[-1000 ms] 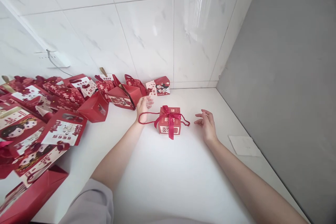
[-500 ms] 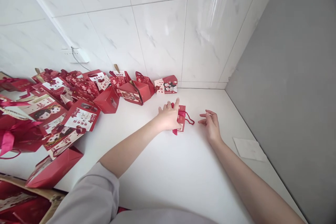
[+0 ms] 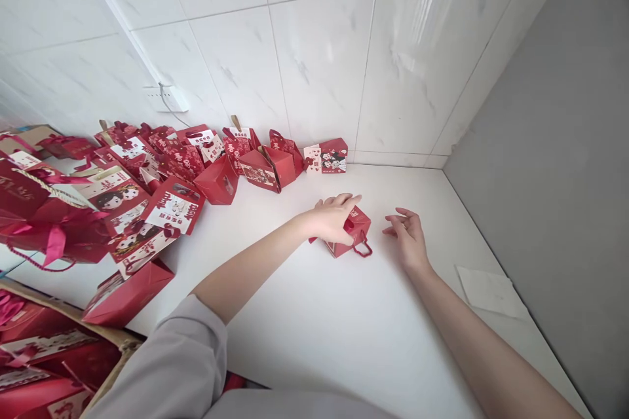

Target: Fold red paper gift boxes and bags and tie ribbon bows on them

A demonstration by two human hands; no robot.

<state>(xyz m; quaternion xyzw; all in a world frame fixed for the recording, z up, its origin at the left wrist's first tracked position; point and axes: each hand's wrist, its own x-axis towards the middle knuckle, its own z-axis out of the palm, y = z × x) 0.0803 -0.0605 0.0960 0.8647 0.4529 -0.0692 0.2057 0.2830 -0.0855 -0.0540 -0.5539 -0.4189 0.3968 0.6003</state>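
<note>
Red box (image 3: 362, 221) now sits turned askew, clasped by the left hand (image 3: 335, 217)
Turning falls to that hand alone; right hand (image 3: 410, 239) is apart, fingers loosely spread

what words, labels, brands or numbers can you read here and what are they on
"吾家有喜", as best I can make out: white panel on a red box with a cut-out handle.
Small red box under the left hand: print partly covered, too small to read.
Couple-picture box by the wall: too small to read surely.
Other red boxes: too small or blurred.
</note>
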